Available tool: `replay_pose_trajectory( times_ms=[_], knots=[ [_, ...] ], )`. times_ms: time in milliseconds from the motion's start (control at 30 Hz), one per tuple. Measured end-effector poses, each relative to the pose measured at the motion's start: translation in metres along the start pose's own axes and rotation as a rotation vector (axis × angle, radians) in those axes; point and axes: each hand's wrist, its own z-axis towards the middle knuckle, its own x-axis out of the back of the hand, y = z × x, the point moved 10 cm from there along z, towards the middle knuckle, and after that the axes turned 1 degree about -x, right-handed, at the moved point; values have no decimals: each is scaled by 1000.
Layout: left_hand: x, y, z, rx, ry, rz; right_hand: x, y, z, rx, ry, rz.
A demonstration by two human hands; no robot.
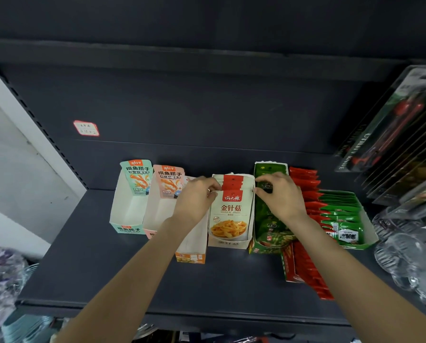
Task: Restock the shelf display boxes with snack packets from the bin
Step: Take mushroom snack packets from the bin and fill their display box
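Pinching one mushroom packet [229, 214]: two hands, left hand [196, 198], right hand [280, 194].

Dark shelf [108, 280], row of display boxes [129, 214] side by side, clear glassware [404, 256] at right

Both bare forearms come up from the bottom of the frame and angle in toward each other, so the hands end up near one another, roughly level and a little apart. The left hand [196, 199] is seen back-up with the knuckles facing the camera, wrist pretty much straight, fingers curled in at the tips with the thumb tucked against them in a pinch. The right hand [278, 194] is also back-up, fingers bent down and bunched, thumb pointing inward toward the left hand, also in a pinching pose. There's something small and pale on one left finger, can't tell what.
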Motion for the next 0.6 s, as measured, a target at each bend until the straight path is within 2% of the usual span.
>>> replay_pose_trajectory(
  times_ms=[167, 433, 600],
  knots=[
    [1, 3, -2, 6, 42, 24, -4, 3, -1, -18, -80, 38],
    [23, 20, -23, -59, 123, 106, 22, -17, -30, 65, 40, 108],
    [46, 32, -69, -71, 201, 71, 18, -36, -74, 115, 0, 175]
  ],
)
